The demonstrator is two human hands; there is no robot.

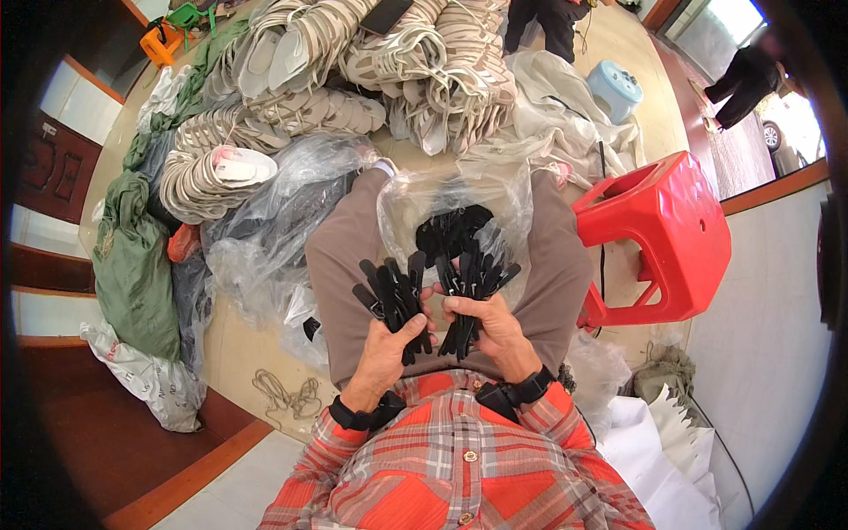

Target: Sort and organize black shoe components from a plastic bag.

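Note:
My left hand (pixel 382 352) is closed around a bundle of black strips (pixel 389 293), flat with rounded ends that fan out upward. Small shiny bits, perhaps metal, show among them. A second bundle of similar black strips (pixel 474 281) is gripped in my right hand (pixel 496 329), its thumb lying across the front. Both bundles stand close together above my lap, with a narrow gap between them. Just beyond them, a clear plastic bag (pixel 405 205) lies open between my legs. More black pieces (pixel 452 231) are inside it; their exact shape cannot be made out.
Stacked beige shoe uppers (pixel 309 44) fill the far floor, a dark phone (pixel 386 15) on top. A red stool (pixel 676 238) lies tipped at right, with a blue stool (pixel 616 88) beyond. Green sacking (pixel 132 274) and cord (pixel 287 395) lie left. Other people stand at the far right.

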